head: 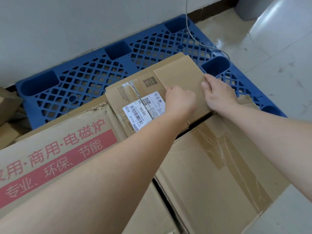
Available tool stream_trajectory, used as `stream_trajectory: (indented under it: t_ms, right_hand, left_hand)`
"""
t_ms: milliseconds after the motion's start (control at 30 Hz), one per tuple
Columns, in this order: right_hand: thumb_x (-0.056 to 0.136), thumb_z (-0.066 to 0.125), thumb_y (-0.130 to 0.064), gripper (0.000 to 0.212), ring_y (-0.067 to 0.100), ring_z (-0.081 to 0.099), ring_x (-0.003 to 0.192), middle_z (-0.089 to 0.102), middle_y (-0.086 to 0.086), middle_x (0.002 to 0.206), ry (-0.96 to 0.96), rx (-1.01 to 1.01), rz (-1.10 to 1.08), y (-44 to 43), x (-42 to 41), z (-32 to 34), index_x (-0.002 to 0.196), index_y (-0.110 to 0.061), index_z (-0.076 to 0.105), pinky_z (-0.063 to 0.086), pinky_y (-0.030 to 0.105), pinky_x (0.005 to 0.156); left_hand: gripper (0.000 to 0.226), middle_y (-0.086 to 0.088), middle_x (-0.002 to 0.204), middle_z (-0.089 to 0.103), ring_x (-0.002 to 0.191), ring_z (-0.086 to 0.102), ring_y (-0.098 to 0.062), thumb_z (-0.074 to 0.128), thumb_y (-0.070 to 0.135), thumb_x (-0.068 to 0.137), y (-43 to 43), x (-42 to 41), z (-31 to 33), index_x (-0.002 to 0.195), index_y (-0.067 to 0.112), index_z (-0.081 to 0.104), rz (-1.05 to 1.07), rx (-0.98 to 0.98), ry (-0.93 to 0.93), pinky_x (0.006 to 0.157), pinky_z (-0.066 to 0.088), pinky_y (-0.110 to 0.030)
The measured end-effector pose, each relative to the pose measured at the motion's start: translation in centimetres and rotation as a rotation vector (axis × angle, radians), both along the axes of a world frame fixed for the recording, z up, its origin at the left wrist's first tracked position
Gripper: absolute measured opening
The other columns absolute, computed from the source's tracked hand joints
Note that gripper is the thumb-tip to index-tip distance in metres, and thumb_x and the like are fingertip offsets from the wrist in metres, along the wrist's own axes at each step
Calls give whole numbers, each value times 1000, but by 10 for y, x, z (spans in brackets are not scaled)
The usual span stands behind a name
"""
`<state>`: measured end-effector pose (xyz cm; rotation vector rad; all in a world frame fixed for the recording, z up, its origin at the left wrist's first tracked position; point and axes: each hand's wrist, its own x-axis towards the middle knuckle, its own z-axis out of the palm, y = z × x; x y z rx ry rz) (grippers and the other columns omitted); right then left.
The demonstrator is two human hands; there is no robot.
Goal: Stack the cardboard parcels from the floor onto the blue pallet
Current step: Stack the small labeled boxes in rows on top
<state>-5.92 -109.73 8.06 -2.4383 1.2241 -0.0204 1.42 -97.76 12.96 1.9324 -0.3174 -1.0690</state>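
Head view, left to right. Far left, scraps of brown cardboard [8, 105] on the floor, partly cut off by the frame edge. Next, one big flattened carton [55, 146] with a red band and red Chinese print, torn along its top edge, lying over the near side of the blue pallet [94, 71]. Pallet: one, lattice-topped, with several solid pockets, set against the pale wall [67, 22].

Centre: one flat box [135, 98], brown, taped, bearing one white shipping label with a barcode and two printed QR squares, resting on the carton and reaching out over the pallet lattice. On top of it, one plain cardboard sheet [179, 73], angled toward the far pallet corner.

Left hand [181, 103] palm down on the sheet's near-left edge, fingers [169, 90] curled under and mostly hidden; whether gripping or only pressing, cannot tell. Right hand [219, 93] clasping the sheet's right edge, thumb on top, fingers tucked beneath and out of sight, narrow pinch on the cardboard. Both forearms bare, stretched out over the pile.

Lower right: one more flattened carton [211, 166], plain brown with strips of clear tape, lying partly on the pallet and partly on the tiled floor [278, 65]. Thin grey cable [187, 22] hanging down the wall and trailing across the pallet's far right corner. Top right, part of a grey bin [248, 7].
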Motion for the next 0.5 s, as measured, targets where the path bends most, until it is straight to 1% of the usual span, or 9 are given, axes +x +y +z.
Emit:
stream_trajectory:
  t_ms: [67, 167, 233, 267, 300, 333, 400, 433, 500]
  right_hand:
    - [101, 26, -32, 44, 32, 41, 127, 43, 11, 141, 45, 16, 13, 4, 0, 0, 141, -15, 32, 35, 43, 98]
    - [101, 21, -34, 50, 27, 18, 143, 16, 7, 157, 104, 25, -10, 13, 2, 2, 148, -15, 19, 23, 47, 111]
    - [102, 19, -34, 51, 26, 13, 144, 10, 6, 158, 91, 13, -42, 22, 8, 7, 149, -15, 17, 19, 47, 113]
    - [102, 19, -34, 50, 24, 13, 145, 10, 5, 158, 64, 13, -64, 28, 13, 11, 149, -16, 17, 18, 47, 112]
    - [102, 18, -35, 50, 23, 14, 145, 10, 4, 158, 28, 15, -82, 35, 19, 16, 148, -17, 19, 19, 47, 112]
    - [102, 18, -35, 49, 23, 15, 144, 13, 2, 158, -14, 12, -91, 42, 26, 22, 148, -18, 22, 21, 46, 111]
    - [102, 19, -34, 48, 23, 22, 142, 24, 3, 154, -119, 11, -97, 59, 42, 34, 145, -17, 30, 22, 42, 111]
    - [102, 20, -33, 46, 25, 28, 138, 34, 5, 149, -180, 20, -103, 69, 51, 42, 140, -14, 36, 25, 40, 108]
    - [102, 22, -31, 41, 26, 40, 129, 48, 6, 136, -277, 23, -105, 91, 70, 55, 129, -12, 46, 33, 37, 99]
  left_hand:
    - [39, -10, 134, 42, 112, 50, -27, 36, 7, 96, 6, 2, 3, 134, -1, 39, 9, -21, 40, 98, 41, -35]
    - [35, -4, 121, 39, 84, 43, -16, 34, 8, 97, 21, 7, 9, 131, 4, 42, 33, -53, 117, 75, 40, -24]
    - [20, 3, 109, 45, 71, 43, -12, 34, 8, 96, 32, 13, 12, 101, 14, 51, 75, -69, 114, 61, 36, -21]
    - [21, 7, 98, 49, 67, 43, -8, 33, 7, 96, 37, 18, 14, 89, 20, 49, 103, -80, 118, 57, 35, -19]
    - [26, 11, 84, 43, 63, 37, -3, 32, 7, 97, 44, 22, 19, 86, 26, 46, 122, -87, 142, 54, 30, -17]
    - [28, 15, 77, 34, 61, 30, 0, 31, 8, 98, 52, 28, 23, 96, 30, 49, 137, -87, 155, 52, 26, -16]
    - [33, 18, 79, 35, 64, 33, 3, 32, 10, 98, 68, 43, 29, 117, 30, 50, 200, -101, 180, 56, 27, -16]
    - [29, 17, 86, 44, 71, 41, 2, 33, 12, 97, 78, 52, 33, 113, 28, 51, 227, -117, 177, 62, 35, -17]
    - [27, 10, 115, 55, 97, 55, -7, 34, 16, 99, 100, 70, 40, 119, 22, 51, 278, -141, 136, 84, 45, -25]
